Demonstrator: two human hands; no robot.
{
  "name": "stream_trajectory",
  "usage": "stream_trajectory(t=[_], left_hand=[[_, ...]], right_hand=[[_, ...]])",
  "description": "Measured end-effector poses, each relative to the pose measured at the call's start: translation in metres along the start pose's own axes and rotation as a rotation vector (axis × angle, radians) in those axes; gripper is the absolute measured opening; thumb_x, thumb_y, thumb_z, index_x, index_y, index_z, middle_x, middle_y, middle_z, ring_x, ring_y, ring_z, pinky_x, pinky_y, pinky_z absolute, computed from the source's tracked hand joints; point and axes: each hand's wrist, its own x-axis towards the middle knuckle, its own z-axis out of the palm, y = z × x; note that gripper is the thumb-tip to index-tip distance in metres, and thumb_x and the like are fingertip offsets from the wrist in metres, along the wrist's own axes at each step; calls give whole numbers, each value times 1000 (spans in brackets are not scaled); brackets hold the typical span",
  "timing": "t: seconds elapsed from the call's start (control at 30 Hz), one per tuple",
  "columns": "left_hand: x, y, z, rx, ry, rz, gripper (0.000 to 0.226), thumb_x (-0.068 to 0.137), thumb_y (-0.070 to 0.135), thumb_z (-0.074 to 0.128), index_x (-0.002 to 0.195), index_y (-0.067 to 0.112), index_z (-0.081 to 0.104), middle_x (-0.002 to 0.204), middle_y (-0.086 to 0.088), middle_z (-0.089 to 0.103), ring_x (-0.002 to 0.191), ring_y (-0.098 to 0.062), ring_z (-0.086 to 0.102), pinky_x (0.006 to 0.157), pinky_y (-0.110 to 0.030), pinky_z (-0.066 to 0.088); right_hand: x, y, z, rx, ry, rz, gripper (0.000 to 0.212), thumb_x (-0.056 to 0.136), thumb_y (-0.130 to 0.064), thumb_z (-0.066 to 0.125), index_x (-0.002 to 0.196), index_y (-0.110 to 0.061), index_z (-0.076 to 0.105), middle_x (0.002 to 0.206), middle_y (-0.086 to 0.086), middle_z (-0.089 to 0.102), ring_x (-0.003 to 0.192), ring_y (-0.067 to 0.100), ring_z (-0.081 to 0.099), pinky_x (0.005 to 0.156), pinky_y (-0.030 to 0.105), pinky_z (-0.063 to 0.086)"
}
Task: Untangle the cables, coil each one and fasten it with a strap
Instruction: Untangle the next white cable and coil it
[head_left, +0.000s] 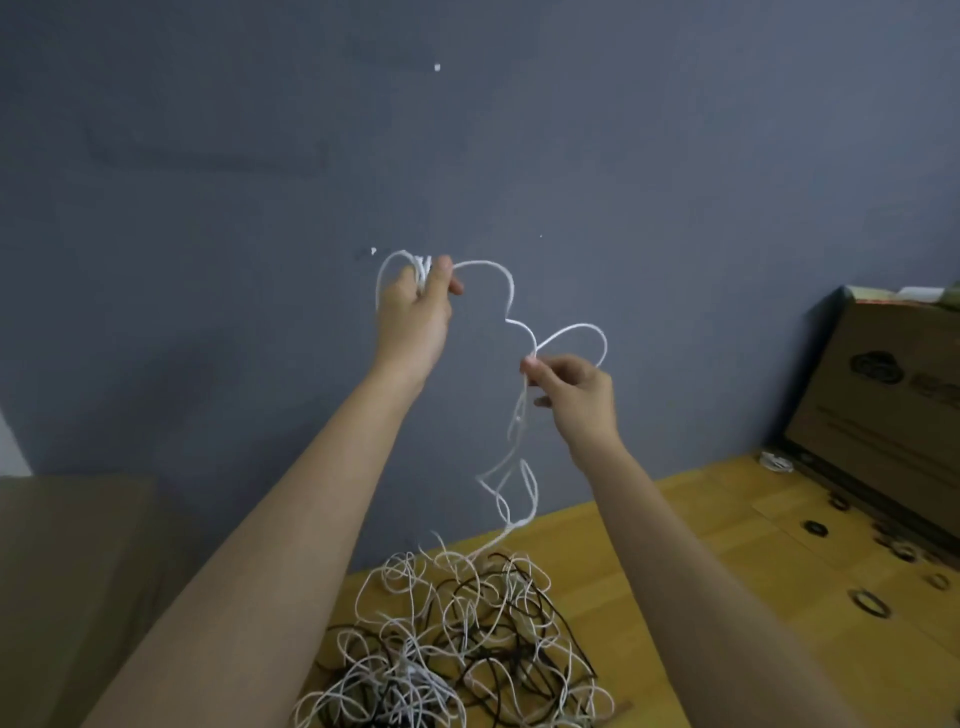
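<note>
Overhead, the left hand (415, 306) gripped gathered loops of a thin white cable (511, 291), while the right hand (574, 389) pinched its trailing length, which ran down into the black-and-white tangled heap (457, 639) on the wooden worktop (727, 519). Drawing slack gently probably avoids tightening knots.

Dim, even indoor light with no glare and only faint shadows. The whole view is soft and slightly blurred. Wide-angle distortion bends the edges, stretching both forearms and tilting the box (878, 395) right of the right hand (576, 395).

Two forearms — bare, sleeveless
</note>
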Motion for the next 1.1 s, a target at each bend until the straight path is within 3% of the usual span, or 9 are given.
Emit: stream_trajectory(t=[0.1, 0.23, 0.37, 0.5, 0.7, 0.8, 0.87, 0.97, 1.1], left_hand=[[-5, -13, 2, 197, 13, -34, 36, 101, 29, 40, 67, 19, 46, 52, 2, 42, 47, -16, 40, 55, -30, 32], [-37, -45, 11, 476, -213, -110, 32, 102, 32, 38, 76, 14, 46, 71, -5, 52, 76, -30, 54, 69, -35, 36], [-73, -66, 11, 380, -446, -242, 23, 99, 37, 44, 91, 16, 47, 91, -2, 52, 86, -19, 51, 75, -33, 39], [-96, -81, 3, 407, -618, -315, 45, 86, 47, 64, 112, 12, 51, 106, 3, 57, 100, -11, 55, 77, -26, 41], [-111, -102, -1, 329, -540, -367, 20, 85, 26, 71, 99, 11, 70, 94, -2, 73, 92, -15, 66, 86, -27, 47], [-119, -108, -1, 280, -424, -400, 9, 87, 20, 69, 81, 14, 65, 80, 0, 66, 72, -12, 59, 63, -13, 44], [-121, -114, -2, 316, -382, -383, 23, 88, 22, 69, 69, 16, 55, 67, 3, 55, 61, -10, 49, 47, -11, 35], [-119, -121, -7, 423, -423, -387, 31, 89, 27, 66, 64, 18, 51, 63, 3, 50, 58, -10, 45, 51, -23, 33], [-119, -126, -15, 449, -456, -387, 17, 94, 23, 60, 82, 10, 60, 67, 3, 52, 58, -13, 48, 46, -18, 35]], right_hand=[[-8, 3, -4, -100, -87, 31, 18, 89, -16, 66, 71, -14, 66, 70, 4, 69, 63, 10, 63, 52, 21, 48], [-23, 2, -4, -30, -133, 85, 17, 91, -11, 64, 74, -10, 65, 66, 7, 69, 56, 13, 64, 59, 25, 57], [-44, 15, -7, -143, -134, 100, 19, 90, -16, 66, 71, -12, 67, 65, 8, 71, 58, 21, 67, 65, 35, 59], [-65, 34, -11, -36, -118, 256, 16, 90, -15, 66, 75, -8, 67, 70, 12, 70, 65, 25, 70, 66, 35, 59], [-90, 49, -5, 267, -135, 402, 14, 89, -10, 64, 77, -3, 64, 81, 17, 70, 75, 23, 68, 66, 25, 57], [-101, 63, -3, 260, -110, 380, 8, 85, -1, 66, 83, -8, 69, 78, 7, 72, 72, 18, 67, 70, 24, 57], [-106, 72, -2, 171, -93, 340, 15, 80, 1, 71, 86, -13, 70, 77, -2, 73, 73, 11, 68, 70, 20, 55], [-106, 82, -5, -164, -85, 141, 14, 79, -11, 77, 92, -11, 73, 80, -6, 72, 73, 2, 67, 69, 15, 51], [-107, 88, -12, -482, -228, -93, 15, 86, -11, 69, 99, -12, 75, 87, -6, 70, 77, 3, 63, 73, 15, 51]])
